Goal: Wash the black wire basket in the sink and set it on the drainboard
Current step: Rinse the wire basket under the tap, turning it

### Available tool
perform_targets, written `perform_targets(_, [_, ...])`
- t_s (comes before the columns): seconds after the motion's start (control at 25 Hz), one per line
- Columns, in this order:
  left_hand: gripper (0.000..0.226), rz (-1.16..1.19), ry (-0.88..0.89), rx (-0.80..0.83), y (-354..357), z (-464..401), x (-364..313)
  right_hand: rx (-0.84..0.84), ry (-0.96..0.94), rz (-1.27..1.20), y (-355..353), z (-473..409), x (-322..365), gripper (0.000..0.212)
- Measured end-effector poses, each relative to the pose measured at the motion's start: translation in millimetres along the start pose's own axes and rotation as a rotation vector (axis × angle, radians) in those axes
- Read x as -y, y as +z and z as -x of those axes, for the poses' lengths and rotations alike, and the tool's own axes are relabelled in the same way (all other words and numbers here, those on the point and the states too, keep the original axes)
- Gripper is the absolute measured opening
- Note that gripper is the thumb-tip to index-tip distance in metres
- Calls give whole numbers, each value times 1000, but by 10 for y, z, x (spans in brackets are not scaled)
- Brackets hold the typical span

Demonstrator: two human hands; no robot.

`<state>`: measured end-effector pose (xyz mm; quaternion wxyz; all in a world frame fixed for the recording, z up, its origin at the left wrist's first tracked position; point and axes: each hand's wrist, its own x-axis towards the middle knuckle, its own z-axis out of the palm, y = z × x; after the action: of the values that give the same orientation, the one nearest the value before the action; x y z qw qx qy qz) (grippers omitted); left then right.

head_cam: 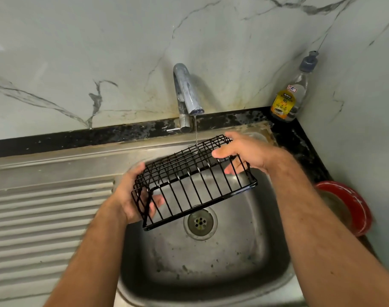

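Note:
The black wire basket (189, 180) is held upside down above the steel sink (211, 269), tilted down to the left. My left hand (127, 196) grips its left end, fingers curled inside the wires. Its right end is gripped by my right hand (246, 151), thumb on top and fingers underneath. A thin stream of water falls from the chrome tap (186, 94) onto the basket's upturned base. The ribbed drainboard (45, 218) lies to the left of the bowl.
A dishwash gel bottle (293, 94) stands in the back right corner on the dark counter. A red-rimmed bowl (348, 207) sits at the right edge beside the sink. The drain (200, 221) is under the basket. A marble wall rises behind.

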<state>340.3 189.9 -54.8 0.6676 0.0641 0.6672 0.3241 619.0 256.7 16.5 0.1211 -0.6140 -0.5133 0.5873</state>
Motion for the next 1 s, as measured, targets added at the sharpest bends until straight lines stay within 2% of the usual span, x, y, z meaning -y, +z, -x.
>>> perform_targets(0.04, [61, 14, -12, -10, 8, -3, 28, -23, -30, 8, 31, 17, 28, 94])
perform_targets(0.12, [63, 50, 20, -15, 26, -11, 46, -156, -87, 85, 76, 82, 134, 47])
perform_targets(0.2, [64, -22, 73, -39, 59, 15, 14, -258, -48, 235, 108, 102, 218, 32])
perform_targets(0.32, [74, -188, 110, -22, 126, 111, -80, -224, 83, 328, 156, -9, 237, 45])
perform_targets(0.4, [72, -375, 201, -79, 275, 176, -141, -214, 108, 328, 226, -133, 209, 46])
perform_targets(0.48, [59, -783, 440, -245, 533, 234, -137, -230, 96, 318, 350, -216, 201, 44])
perform_targets(0.56, [49, -1086, 666, -254, 877, 275, -123, -230, 56, 329, 438, -280, 245, 45])
perform_targets(0.68, [47, -1149, 870, -299, 1159, 219, -160, -246, 42, 322, 392, -324, 291, 46])
perform_targets(0.76, [45, -1219, 942, -319, 1211, 184, -249, -283, 35, 307, 290, -343, 263, 45])
perform_targets(0.92, [36, -1229, 872, -283, 1281, 175, -437, -283, -18, 285, 218, -364, 215, 44])
perform_targets(1.0, [44, -1237, 799, -257, 1311, 237, -486, -288, -9, 259, 228, -399, 199, 45])
